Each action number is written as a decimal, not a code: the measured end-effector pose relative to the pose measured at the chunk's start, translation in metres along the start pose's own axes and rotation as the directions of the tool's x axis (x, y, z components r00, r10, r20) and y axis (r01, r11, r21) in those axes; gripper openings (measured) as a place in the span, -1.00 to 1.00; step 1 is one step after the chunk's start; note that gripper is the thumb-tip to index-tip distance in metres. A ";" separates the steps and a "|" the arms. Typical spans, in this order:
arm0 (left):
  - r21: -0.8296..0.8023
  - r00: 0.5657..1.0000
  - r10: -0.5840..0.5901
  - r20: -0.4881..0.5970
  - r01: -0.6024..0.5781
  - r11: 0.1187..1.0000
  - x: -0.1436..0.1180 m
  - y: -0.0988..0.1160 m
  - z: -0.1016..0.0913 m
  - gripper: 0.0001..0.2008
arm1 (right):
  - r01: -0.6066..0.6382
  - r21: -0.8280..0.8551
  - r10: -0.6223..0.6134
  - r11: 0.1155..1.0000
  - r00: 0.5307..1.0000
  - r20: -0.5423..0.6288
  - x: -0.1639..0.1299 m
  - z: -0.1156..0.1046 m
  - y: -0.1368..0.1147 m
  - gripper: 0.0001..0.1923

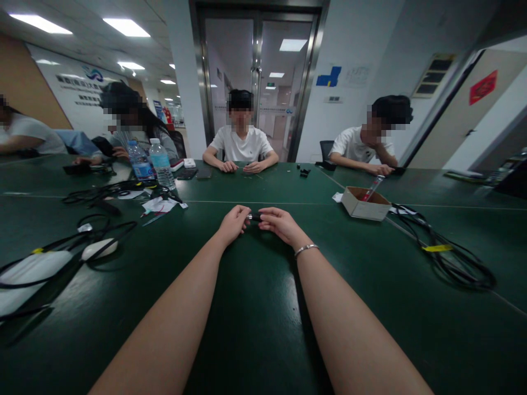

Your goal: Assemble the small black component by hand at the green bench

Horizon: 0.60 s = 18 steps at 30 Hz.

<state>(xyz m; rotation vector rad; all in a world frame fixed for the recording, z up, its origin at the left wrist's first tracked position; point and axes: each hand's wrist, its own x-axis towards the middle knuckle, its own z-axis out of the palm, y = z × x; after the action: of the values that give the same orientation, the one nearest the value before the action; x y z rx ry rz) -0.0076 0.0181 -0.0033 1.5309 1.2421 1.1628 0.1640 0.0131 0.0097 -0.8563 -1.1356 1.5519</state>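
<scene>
Between my two hands, just over the green table [255, 307], is a small black object with a silver end [254, 217]. My left hand [234, 225] is closed around its silver end, fingers bent. The fingertips of my right hand [280, 224] pinch its black end from the other side. Fingers cover both ends, so its exact kind cannot be made out. A silver bangle [306, 250] circles my right wrist.
An open cardboard box [365, 207] with a red-and-clear tube stands to the right, near a coiled black cable [457, 258]. Leftward are two water bottles [161, 164], paper scraps [160, 205], more cables and a white mouse [99, 249]. Several people sit around the table.
</scene>
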 end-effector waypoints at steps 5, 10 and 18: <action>0.018 1.000 0.012 -0.015 -0.011 1.000 0.000 0.000 0.001 -0.81 | -0.006 0.000 0.006 1.000 1.000 -0.007 0.000 0.000 -0.001 -0.81; 0.009 1.000 0.007 0.002 -0.007 1.000 0.000 0.000 0.000 -0.81 | -0.001 -0.007 0.001 1.000 1.000 0.002 0.002 -0.001 0.001 -0.81; -0.026 1.000 -0.015 0.017 0.016 1.000 -0.001 0.003 0.001 -0.82 | -0.001 -0.017 0.001 1.000 1.000 -0.001 0.002 -0.002 0.002 -0.81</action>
<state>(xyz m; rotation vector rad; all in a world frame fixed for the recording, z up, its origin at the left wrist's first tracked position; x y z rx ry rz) -0.0065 0.0165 -0.0003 1.5066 1.2211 1.1496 0.1652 0.0153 0.0076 -0.8687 -1.1499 1.5442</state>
